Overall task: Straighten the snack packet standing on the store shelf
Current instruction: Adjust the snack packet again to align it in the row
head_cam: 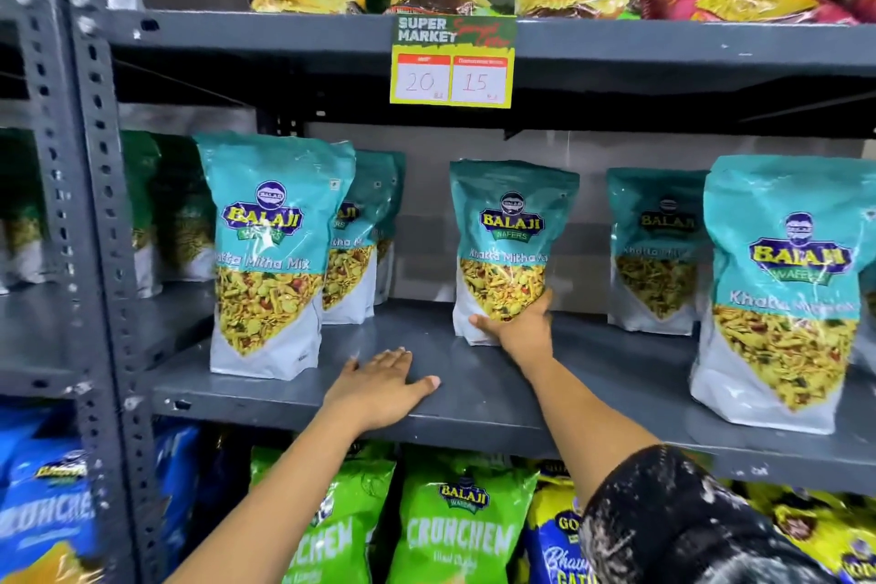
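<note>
Now, right hand [519, 326]: clamped on teal snack packet's [509, 228] base.
Left hand [381, 386]: fingers spread, flat on shelf [545, 398].

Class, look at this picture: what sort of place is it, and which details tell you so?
Most likely a supermarket aisle: grey slotted metal shelving, rows of identical teal snack packets, and a yellow price tag reading "Super Market".

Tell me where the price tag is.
Head view, upper centre: the yellow price tag hangs from the upper shelf's front edge, directly above the teal packet the right hand grips.
</note>
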The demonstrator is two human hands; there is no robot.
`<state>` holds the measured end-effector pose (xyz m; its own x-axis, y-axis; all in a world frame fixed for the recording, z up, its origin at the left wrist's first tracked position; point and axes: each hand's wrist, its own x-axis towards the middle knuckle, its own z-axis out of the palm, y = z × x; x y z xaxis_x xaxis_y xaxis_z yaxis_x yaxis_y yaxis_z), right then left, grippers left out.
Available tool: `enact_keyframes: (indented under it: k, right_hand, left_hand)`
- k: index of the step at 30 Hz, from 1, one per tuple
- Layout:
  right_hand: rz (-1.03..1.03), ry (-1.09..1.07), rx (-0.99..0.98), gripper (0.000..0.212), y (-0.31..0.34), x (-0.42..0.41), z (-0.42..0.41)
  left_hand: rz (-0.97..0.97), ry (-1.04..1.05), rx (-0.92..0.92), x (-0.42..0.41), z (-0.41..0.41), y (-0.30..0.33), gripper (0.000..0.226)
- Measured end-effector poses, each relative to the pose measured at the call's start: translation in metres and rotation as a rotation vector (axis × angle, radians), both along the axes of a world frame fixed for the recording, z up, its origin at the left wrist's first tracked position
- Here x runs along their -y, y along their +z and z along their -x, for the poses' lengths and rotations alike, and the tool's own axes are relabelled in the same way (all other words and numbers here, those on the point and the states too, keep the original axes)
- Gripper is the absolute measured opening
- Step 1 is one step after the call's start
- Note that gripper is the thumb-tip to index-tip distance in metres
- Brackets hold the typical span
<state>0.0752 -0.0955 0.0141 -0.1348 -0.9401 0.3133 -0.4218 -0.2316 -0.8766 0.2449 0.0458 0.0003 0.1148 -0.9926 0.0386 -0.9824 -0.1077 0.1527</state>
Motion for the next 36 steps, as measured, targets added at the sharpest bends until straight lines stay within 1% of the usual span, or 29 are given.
enact_keyframes:
  k: [8,12,16,18,29,36]
  right_hand:
    - [-0.016,-0.06,-0.068,0.133,0.0,-0.006,0.005]
    - [-0.034,-0.058,-0.105,0.123,0.001,-0.012,0.008]
    - [-0.05,-0.037,-0.089,0.121,0.001,-0.025,0.011]
    - [-0.047,-0.027,-0.087,0.119,0.0,-0.034,0.014]
    - [-0.055,0.001,-0.134,0.115,-0.002,-0.093,0.03]
    - [-0.089,0.006,-0.165,0.119,0.0,-0.132,0.039]
  left_hand:
    - [-0.001,-0.001,-0.015,-0.004,0.0,0.002,0.079]
    - [-0.005,-0.004,-0.012,-0.003,-0.001,0.002,0.078]
    - [-0.011,-0.009,-0.041,0.0,-0.004,0.002,0.059]
    - [-0.014,-0.015,-0.04,0.001,-0.005,0.001,0.056]
    - [-0.016,-0.001,-0.02,0.006,-0.006,-0.002,0.059]
    - [-0.017,0.01,-0.013,0.004,-0.005,0.0,0.061]
